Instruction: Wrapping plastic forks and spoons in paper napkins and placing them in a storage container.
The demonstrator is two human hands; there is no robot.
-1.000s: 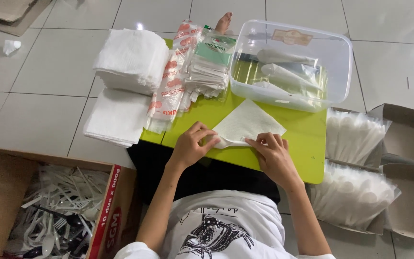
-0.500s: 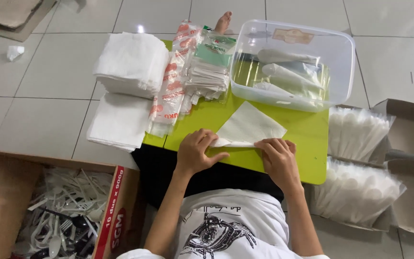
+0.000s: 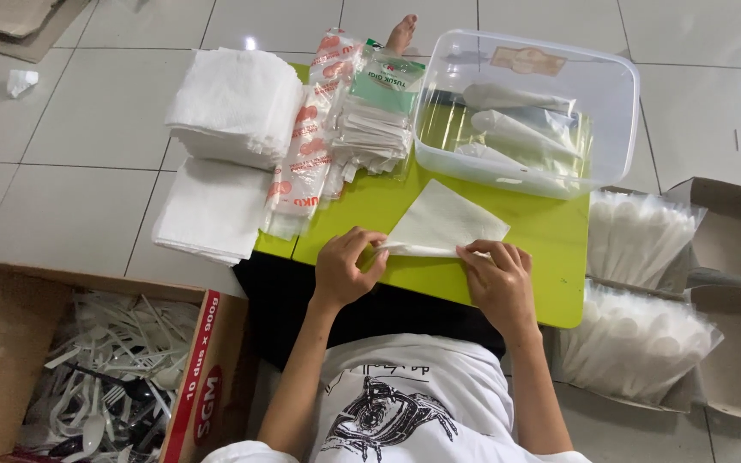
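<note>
A white paper napkin (image 3: 443, 225) lies on a lime-green low table (image 3: 551, 249), its near edge rolled into a thin tube. My left hand (image 3: 345, 267) pinches the left end of that roll. My right hand (image 3: 497, 279) presses on its right end. Both sets of fingers curl over the rolled edge, and whatever is inside the roll is hidden.
A clear plastic tub (image 3: 529, 107) holding wrapped rolls stands at the back of the table. Stacks of white napkins (image 3: 233, 103) and sachet packs (image 3: 379, 111) lie to the left. Bags of white plastic spoons (image 3: 636, 334) sit in boxes on the right; a cardboard box of loose cutlery (image 3: 105, 369) is at the lower left.
The napkin's near edge has been rolled further up toward the far corner, and both hands have shifted slightly forward with it.
</note>
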